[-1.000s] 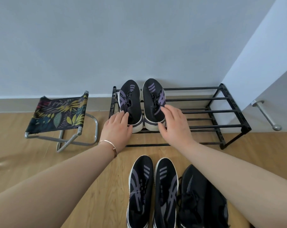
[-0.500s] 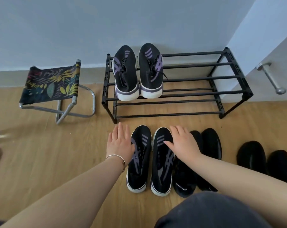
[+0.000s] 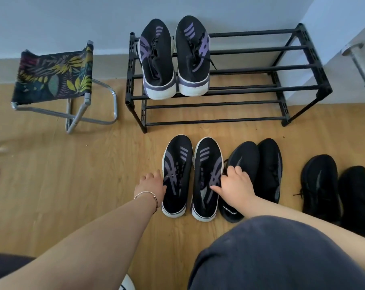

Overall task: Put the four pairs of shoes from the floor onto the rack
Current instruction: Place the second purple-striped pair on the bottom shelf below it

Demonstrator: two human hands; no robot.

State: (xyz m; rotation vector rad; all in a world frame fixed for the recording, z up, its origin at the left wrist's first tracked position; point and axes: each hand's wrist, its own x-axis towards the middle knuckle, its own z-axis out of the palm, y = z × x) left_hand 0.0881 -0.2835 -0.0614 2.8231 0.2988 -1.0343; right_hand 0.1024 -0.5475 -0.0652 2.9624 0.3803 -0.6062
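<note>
A black metal rack (image 3: pixel 261 68) stands against the wall, and one black pair with purple stripes (image 3: pixel 156 59) sits at the left end of its top tier. A second black and purple pair stands on the wooden floor in front of the rack. My left hand (image 3: pixel 151 186) clasps the outer side of its left shoe (image 3: pixel 177 164), thumb over the upper. My right hand (image 3: pixel 234 185) grips the outer side of its right shoe (image 3: pixel 206 164), fingers tucked between it and a plain black pair (image 3: pixel 269 164). Both shoes rest on the floor. Another black pair (image 3: pixel 318 185) lies further right.
A folding stool (image 3: pixel 54 76) with a leaf-print seat stands left of the rack. A metal door handle (image 3: pixel 363 65) sticks out at the right edge. My knee in dark shorts (image 3: pixel 282 254) fills the lower right. Bare floor lies left of the shoes.
My hands left the pair on the rack, came down to the floor pair and closed on the shoes' outer sides. The view has tilted down and back.
</note>
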